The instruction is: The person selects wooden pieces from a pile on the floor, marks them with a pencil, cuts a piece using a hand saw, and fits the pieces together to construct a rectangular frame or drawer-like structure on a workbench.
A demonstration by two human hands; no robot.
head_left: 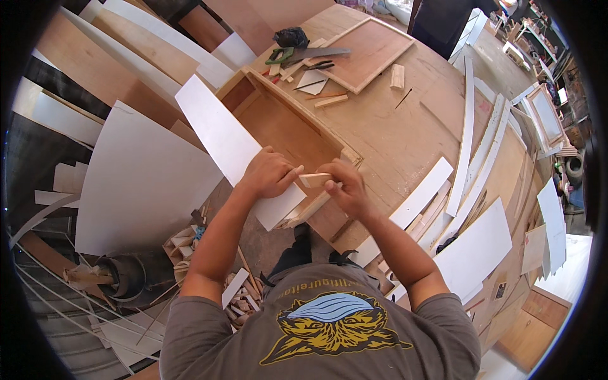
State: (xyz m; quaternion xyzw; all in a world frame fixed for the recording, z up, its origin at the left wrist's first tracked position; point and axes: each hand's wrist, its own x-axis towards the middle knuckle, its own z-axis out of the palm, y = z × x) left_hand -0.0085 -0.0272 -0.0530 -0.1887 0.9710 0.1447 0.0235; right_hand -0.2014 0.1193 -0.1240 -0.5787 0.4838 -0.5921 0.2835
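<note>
The right hand (347, 185) pinches a short pale wooden strip (313, 180) near the open brown wooden box's (297, 130) near end; the left hand (267, 172) curls, grip unclear, on the long white board (218, 126) along its left edge.

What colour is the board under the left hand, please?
The board is white, shown best in the head view.

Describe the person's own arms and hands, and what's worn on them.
The left grip and right grip are bare hands, with no gloves. The forearms are uncovered, and no watch or bracelet shows. Short grey-brown sleeves cover the upper arms, part of a shirt with a black, yellow and light-blue print.
</note>
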